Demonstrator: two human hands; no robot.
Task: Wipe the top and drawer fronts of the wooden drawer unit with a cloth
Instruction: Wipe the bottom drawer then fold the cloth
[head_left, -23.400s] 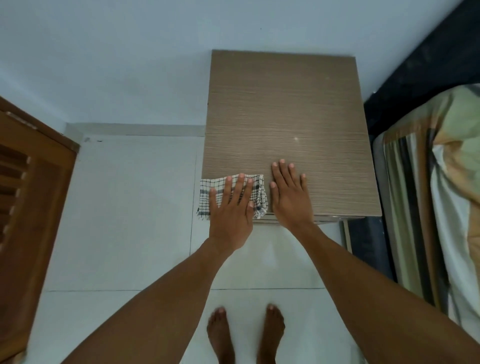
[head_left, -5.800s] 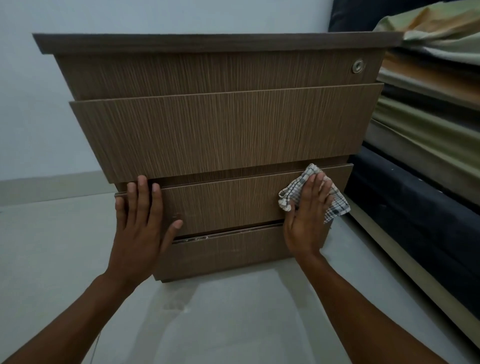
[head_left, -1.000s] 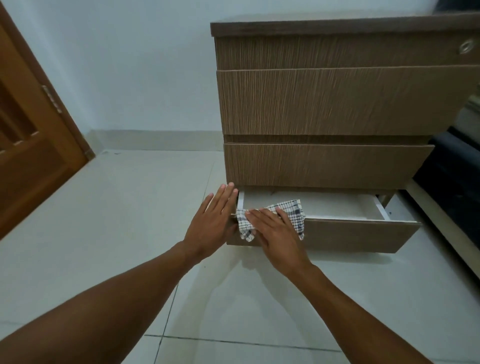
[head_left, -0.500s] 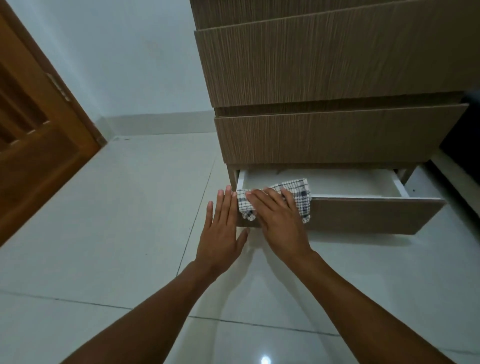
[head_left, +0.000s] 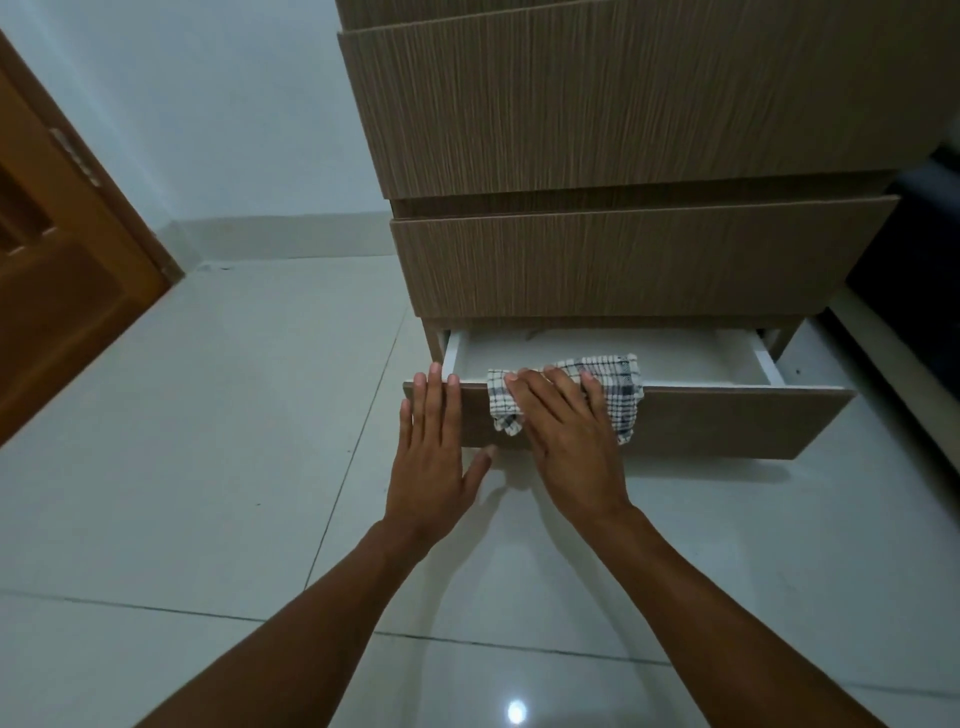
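Observation:
The wooden drawer unit (head_left: 623, 130) fills the upper right, its top out of frame. Its bottom drawer (head_left: 727, 421) is pulled out, showing a white, bare inside. A black-and-white checked cloth (head_left: 618, 379) is draped over the top edge of that drawer's front, left of centre. My right hand (head_left: 566, 441) lies flat on the cloth and presses it against the drawer front. My left hand (head_left: 431, 447) rests flat on the left end of the same front, fingers apart, fingertips at its top edge.
White floor tiles (head_left: 208, 467) spread left and toward me. A brown wooden door (head_left: 57, 270) stands at the far left. A white wall (head_left: 208, 104) runs behind. A dark bed base (head_left: 914, 249) sits close on the right of the unit.
My left hand has moved up from the floor side onto the drawer front's left end. The right hand and cloth have slid slightly right along the front's top edge.

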